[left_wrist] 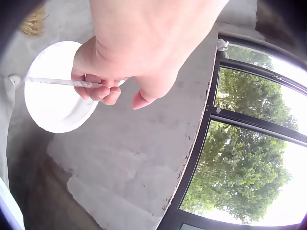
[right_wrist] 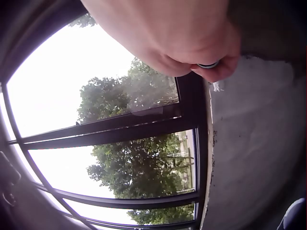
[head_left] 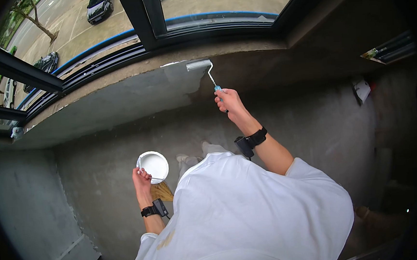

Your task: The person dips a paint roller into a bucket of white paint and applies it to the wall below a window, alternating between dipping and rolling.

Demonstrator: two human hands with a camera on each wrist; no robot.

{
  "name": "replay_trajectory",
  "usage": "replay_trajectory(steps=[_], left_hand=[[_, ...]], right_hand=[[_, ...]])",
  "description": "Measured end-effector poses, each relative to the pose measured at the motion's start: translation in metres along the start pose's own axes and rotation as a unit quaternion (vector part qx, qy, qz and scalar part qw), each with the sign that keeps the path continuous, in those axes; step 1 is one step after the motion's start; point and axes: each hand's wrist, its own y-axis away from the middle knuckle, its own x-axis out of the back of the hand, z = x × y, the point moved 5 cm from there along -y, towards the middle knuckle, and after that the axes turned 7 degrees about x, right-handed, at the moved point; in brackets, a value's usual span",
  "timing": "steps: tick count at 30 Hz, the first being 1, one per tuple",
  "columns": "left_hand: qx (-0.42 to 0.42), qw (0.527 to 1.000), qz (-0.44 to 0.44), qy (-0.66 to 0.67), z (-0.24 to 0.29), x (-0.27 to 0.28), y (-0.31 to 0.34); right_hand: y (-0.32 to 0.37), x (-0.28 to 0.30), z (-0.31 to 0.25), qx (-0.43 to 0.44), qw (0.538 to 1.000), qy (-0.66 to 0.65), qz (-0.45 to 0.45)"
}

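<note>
A paint roller (head_left: pixel 199 65) lies against the top of the low wall under the window, its bent wire leading down to a blue handle (head_left: pixel 218 88). My right hand (head_left: pixel 233 104) grips that handle; in the right wrist view, the hand (right_wrist: pixel 187 38) hides most of the roller. Lower down on the left, my left hand (head_left: pixel 142 179) holds the handle (left_wrist: pixel 57 82) of a white bucket (head_left: pixel 167 169), fingers curled round it. White paint shows inside the bucket. Fresh grey-white paint (head_left: pixel 133 94) covers the wall left of the roller, ending in a ragged edge.
Dark-framed windows (head_left: pixel 148 23) and a rough sill run above the wall. Bare, darker wall (head_left: pixel 257 71) continues to the right. Straw-coloured broom bristles (head_left: pixel 162 192) lie beside the bucket. A white object (head_left: pixel 361 91) stands on the right, and parked cars show outside.
</note>
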Motion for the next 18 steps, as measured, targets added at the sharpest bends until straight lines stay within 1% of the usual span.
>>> replay_trajectory(steps=[3,4,5,8,10,16,18], left_hand=[[0.001,1.0,-0.009,-0.005,0.002,0.007,-0.008],[-0.001,1.0,0.005,-0.001,0.004,0.008,-0.007],[-0.004,1.0,0.019,0.003,0.006,0.009,-0.006],[-0.014,1.0,0.009,0.0,0.013,0.011,-0.004],[-0.015,1.0,0.001,0.001,0.014,0.016,-0.007],[-0.002,1.0,0.003,0.0,0.012,0.017,-0.012],[-0.001,1.0,0.009,-0.003,0.011,0.018,-0.013]], right_hand=[[-0.012,0.001,0.013,-0.008,1.0,-0.006,0.006],[-0.013,0.0,0.013,-0.013,1.0,-0.011,0.01],[-0.013,0.001,0.013,-0.012,1.0,-0.011,0.01],[0.002,-0.005,-0.001,-0.004,1.0,0.013,0.011],[0.011,-0.006,-0.008,0.003,1.0,-0.009,0.0],[-0.004,-0.002,-0.002,-0.012,1.0,-0.012,-0.005],[-0.001,-0.003,-0.003,-0.007,1.0,-0.002,0.006]])
